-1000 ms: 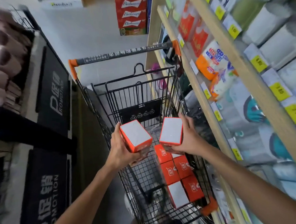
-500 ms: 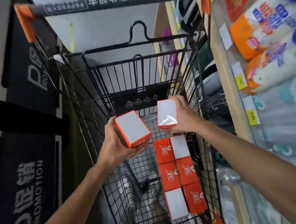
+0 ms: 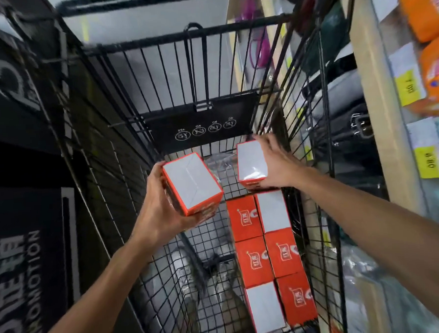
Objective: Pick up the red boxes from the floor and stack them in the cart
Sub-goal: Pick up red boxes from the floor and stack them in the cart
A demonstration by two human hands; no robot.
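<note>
I look down into a black wire cart [image 3: 126, 151]. My left hand [image 3: 160, 215] grips a red box with a white face [image 3: 192, 183] above the cart's left half. My right hand [image 3: 276, 163] holds a second red box [image 3: 251, 162] low at the far right of the cart floor, just beyond the boxes lying there. Several red boxes [image 3: 269, 255] lie in two rows along the cart's right side, some with the red printed face up, some with the white face up.
A wooden shelf [image 3: 378, 107] with yellow price tags and orange packs stands close on the right. Black promotion panels [image 3: 20, 266] line the left. The cart's black child-seat flap [image 3: 201, 126] stands at the far end. Shoes show through the cart floor.
Both hands have gone down into the cart. The right hand's box has dropped to the floor level beyond the rows, and the left hand's box has come lower. The view has moved closer.
</note>
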